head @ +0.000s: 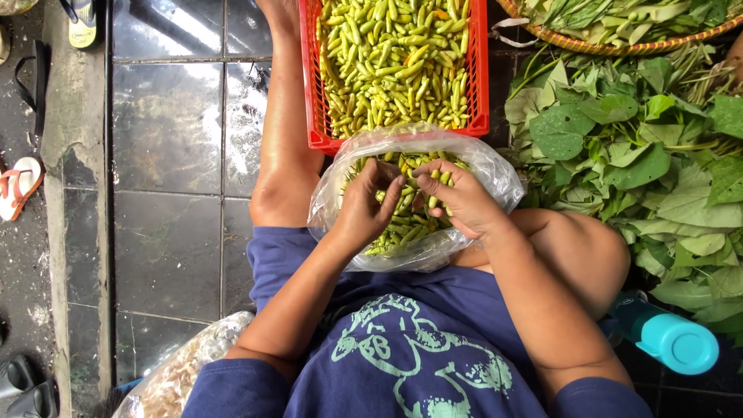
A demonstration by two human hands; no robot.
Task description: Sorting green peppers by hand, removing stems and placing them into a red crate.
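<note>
Only 1 view is showing: the head camera is looking straight down, close above the red crate [313,93] (top centre), lap just below it.

Seated, seen from above. Both bare forearms run forward from short dark-blue sleeves and converge over the lap, elbows out, wrists nearly meeting.

Left hand [370,203]: palm down, wrist slightly bent, fingers curled together, tips pinched toward the thumb; whether anything sits between them cannot be told.

Right hand [457,197]: back up, knuckles raised, fingers [430,172] bent downward and inward toward the left hand's fingertips, just beside them. Grip contents not visible.

Knees bare and spread: left leg extends forward, right knee folded outward to the right.
</note>
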